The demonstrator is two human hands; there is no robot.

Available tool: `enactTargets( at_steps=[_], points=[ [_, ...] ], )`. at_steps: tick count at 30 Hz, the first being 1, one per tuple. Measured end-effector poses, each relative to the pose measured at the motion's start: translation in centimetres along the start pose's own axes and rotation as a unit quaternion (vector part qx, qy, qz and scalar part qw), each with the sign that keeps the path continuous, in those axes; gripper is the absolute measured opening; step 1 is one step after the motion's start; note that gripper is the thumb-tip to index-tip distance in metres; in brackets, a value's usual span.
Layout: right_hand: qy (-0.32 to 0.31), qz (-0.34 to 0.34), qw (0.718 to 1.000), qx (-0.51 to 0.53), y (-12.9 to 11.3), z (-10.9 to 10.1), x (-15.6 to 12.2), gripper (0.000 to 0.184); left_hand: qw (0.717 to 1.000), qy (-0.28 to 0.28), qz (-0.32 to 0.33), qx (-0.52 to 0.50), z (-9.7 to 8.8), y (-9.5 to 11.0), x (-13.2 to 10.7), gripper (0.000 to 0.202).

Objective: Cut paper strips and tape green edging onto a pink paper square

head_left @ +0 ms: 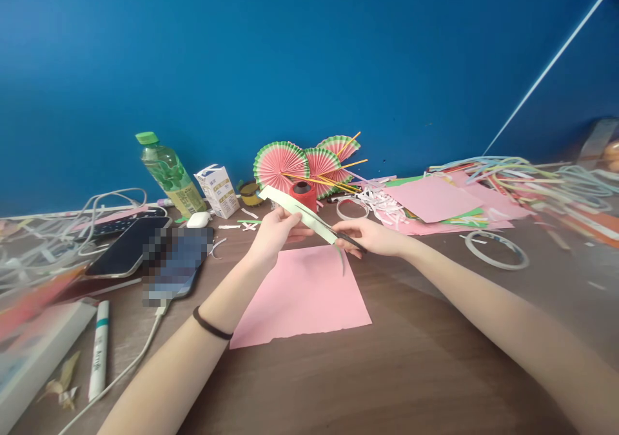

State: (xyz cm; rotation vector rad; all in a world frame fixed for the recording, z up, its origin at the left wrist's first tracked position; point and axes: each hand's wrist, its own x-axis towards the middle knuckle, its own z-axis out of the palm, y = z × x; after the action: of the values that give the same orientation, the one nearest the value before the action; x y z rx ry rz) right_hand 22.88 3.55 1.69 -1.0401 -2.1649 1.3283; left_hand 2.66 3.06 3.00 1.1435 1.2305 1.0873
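My left hand [273, 234] pinches a long strip of pale green paper [309, 221] held above the table. Closed around the handles of dark scissors [349, 238], my right hand [370, 236] is at the strip's right end. The blades run along the strip's upper edge, and a thin curled sliver hangs below them. Under both hands a pink sheet of paper [309, 299] lies on the table, its front edge uneven. Just behind the strip stands a red and black round object [304, 196], partly covered by it.
Watermelon-patterned paper fans [281, 164] stand against the blue wall. To the left are a green-capped bottle [171, 177], a small carton [217, 190], two phones [126, 247], a charging cable and a marker [99, 351]. Pink sheets [432, 198], paper scraps and a tape roll [497, 251] lie right.
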Motion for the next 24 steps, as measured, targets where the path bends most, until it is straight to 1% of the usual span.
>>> enactTargets(
  at_steps=[10, 14, 17, 21, 24],
  points=[
    [0.009, -0.001, 1.000, -0.002, 0.34, 0.03, 0.10, 0.038, 0.999, -0.019, -0.014, -0.021, -0.23, 0.03, 0.23, 0.008],
    [0.010, -0.001, 1.000, -0.006, 0.47, 0.00, 0.11, 0.039, 0.999, -0.035, -0.005, -0.019, -0.38, 0.15, 0.22, 0.012],
    [0.010, 0.000, 1.000, -0.005, 0.33, 0.01, 0.06, 0.036, 1.000, -0.027, 0.000, -0.016, -0.48, 0.15, 0.32, 0.015],
    [0.006, 0.009, 1.000, 0.005, 0.09, 0.09, -0.01, 0.034, 1.000, -0.007, 0.001, -0.003, -0.58, 0.04, 0.52, 0.011],
    [0.001, 0.015, 1.000, 0.018, 0.14, 0.14, 0.01, 0.036, 1.000, -0.013, -0.004, -0.012, -0.64, -0.04, 0.61, 0.011]
  ],
)
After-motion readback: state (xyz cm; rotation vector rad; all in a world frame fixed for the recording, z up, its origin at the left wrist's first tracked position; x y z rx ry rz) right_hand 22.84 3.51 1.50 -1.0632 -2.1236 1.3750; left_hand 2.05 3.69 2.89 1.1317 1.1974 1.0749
